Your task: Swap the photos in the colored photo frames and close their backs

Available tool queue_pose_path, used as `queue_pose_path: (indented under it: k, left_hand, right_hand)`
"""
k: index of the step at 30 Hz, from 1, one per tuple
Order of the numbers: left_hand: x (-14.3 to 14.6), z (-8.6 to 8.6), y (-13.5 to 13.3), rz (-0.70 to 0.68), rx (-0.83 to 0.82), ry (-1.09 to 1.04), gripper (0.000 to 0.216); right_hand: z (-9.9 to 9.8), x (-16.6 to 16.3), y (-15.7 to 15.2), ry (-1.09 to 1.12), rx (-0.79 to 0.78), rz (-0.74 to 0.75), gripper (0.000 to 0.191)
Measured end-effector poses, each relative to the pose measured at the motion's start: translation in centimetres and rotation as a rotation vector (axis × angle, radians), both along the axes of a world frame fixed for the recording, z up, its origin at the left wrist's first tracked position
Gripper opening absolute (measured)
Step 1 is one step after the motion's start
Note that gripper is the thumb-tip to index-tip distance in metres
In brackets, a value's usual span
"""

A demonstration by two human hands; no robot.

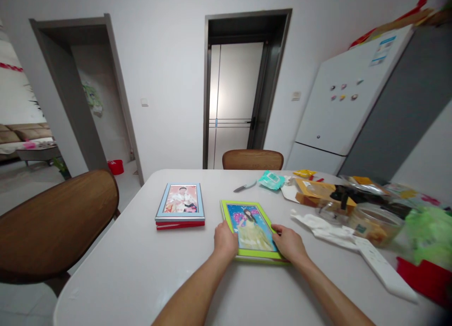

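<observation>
A green-framed picture of a figure in a yellow dress lies flat on the white table. My left hand grips its near left edge, fingers curled round the frame. My right hand holds the near right corner, fingers closed on the frame. To the left lies a small stack of frames, a blue-framed picture on top of red ones, apart from both hands.
A knife and a teal wipes pack lie at the back of the table. Clutter fills the right side: a box, a jar, white packaging, a green bag. Wooden chairs stand at left and behind. A fridge stands right.
</observation>
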State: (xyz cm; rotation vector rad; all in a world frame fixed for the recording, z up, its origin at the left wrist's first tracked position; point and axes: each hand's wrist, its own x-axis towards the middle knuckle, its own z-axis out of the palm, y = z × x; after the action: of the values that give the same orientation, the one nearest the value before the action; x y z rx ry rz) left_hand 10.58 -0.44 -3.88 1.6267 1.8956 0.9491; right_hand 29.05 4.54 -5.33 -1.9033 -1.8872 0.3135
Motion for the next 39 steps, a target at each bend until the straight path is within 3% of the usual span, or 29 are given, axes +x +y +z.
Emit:
queue_pose_path:
  k: [3, 6, 11, 15, 21, 27, 29, 32, 35, 39]
  left_hand:
    - [-1.5, 0.5, -0.7, -0.035, 0.079, 0.072, 0.026]
    - [-5.6, 1.6, -1.2, -0.002, 0.167, 0.133, 0.04]
    - [-15.1, 3.0, -1.4, 0.226, 0.178, 0.202, 0.037]
    - [-18.7, 2.8, -2.2, 0.295, 0.13, 0.21, 0.029]
    - [-17.7, 2.4, -4.8, 0.254, 0.141, 0.09, 0.028]
    - [-15.3, 3.8, -8.1, 0.136, 0.158, -0.243, 0.034]
    - [-14.2, 4.8, -8.9, 0.064, 0.182, -0.4, 0.042]
    - [-13.1, 6.4, -10.2, -0.029, 0.23, -0.631, 0.049]
    - [-13.0, 7.1, -12.1, -0.092, 0.237, -0.789, 0.05]
    - [-13.7, 6.2, -15.0, -0.165, 0.128, -1.052, 0.042]
  right_hand:
    - [0.4, -0.4, -0.3, 0.02, 0.03, 0.011, 0.037]
    - [1.3, -2.6, -1.0, 0.094, 0.109, 0.064, 0.038]
    - [2.2, -11.7, -1.7, 0.366, 0.118, 0.263, 0.039]
    - [1.8, -18.6, -1.0, 0.602, 0.004, 0.253, 0.033]
    - [3.2, -21.3, -1.6, 0.992, -0.062, 0.164, 0.023]
    - [7.5, -19.8, -7.3, 1.233, -0.042, 0.27, 0.026]
    - [8.6, -18.9, -9.9, 1.17, 0.017, 0.306, 0.034]
    - [9.1, -17.7, -13.8, 0.855, 0.253, 0.488, 0.036]
    - [8.3, -16.8, -16.9, 0.539, 0.514, 0.797, 0.044]
    - [6.2, -16.9, -19.5, 0.344, 0.665, 1.047, 0.066]
